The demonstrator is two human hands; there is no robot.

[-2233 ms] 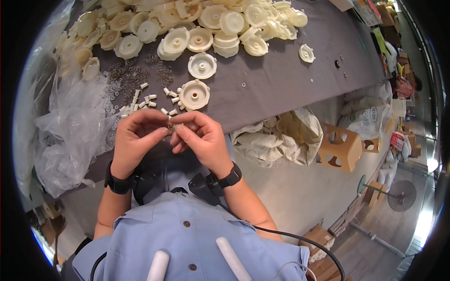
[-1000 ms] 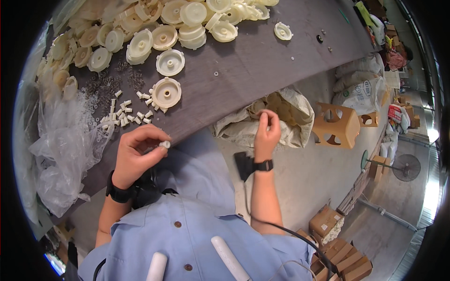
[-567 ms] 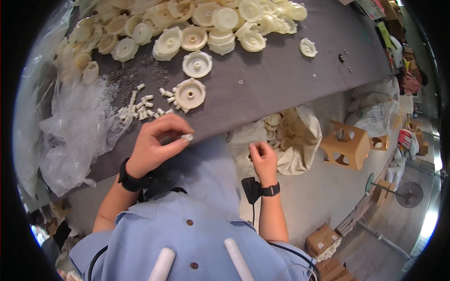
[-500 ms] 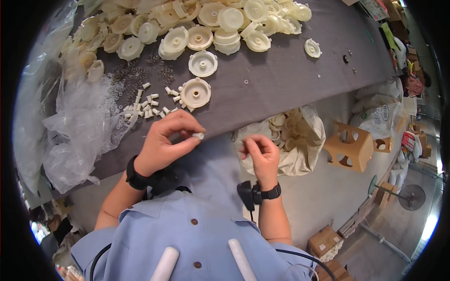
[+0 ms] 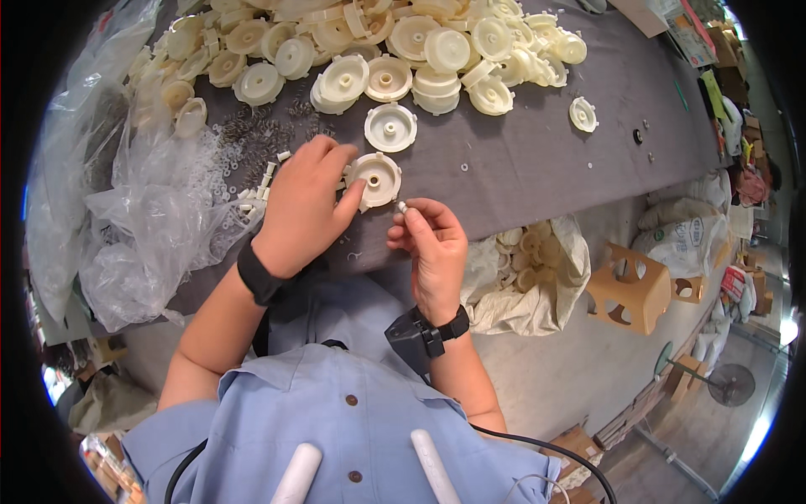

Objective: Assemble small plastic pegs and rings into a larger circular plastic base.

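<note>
My right hand point(image 5: 432, 244) pinches a small white plastic bushing point(image 5: 403, 207) between thumb and fingertips, just off the near edge of a round cream plastic cap point(image 5: 388, 186). My left hand point(image 5: 304, 206) is open over the table, its thumb spread from the fingers and its thumb tip at the left side of that cap. Under and beside this hand lie several white bushings point(image 5: 267, 178), partly hidden by it. Just beyond sits a second round cap point(image 5: 390, 128), lying flat with its hub facing up.
A large heap of cream caps point(image 5: 411, 38) covers the far table point(image 5: 520, 160). Clear plastic bags point(image 5: 134, 244), small springs point(image 5: 252, 139) and white washers point(image 5: 214, 172) lie at left. A lone cap point(image 5: 583, 114) sits right. An open sack point(image 5: 546, 277) of parts stands below the table edge.
The small white bushing has passed from my left hand to my right. My left hand has opened and moved forward to the near cap, and my right hand has moved left and up.
</note>
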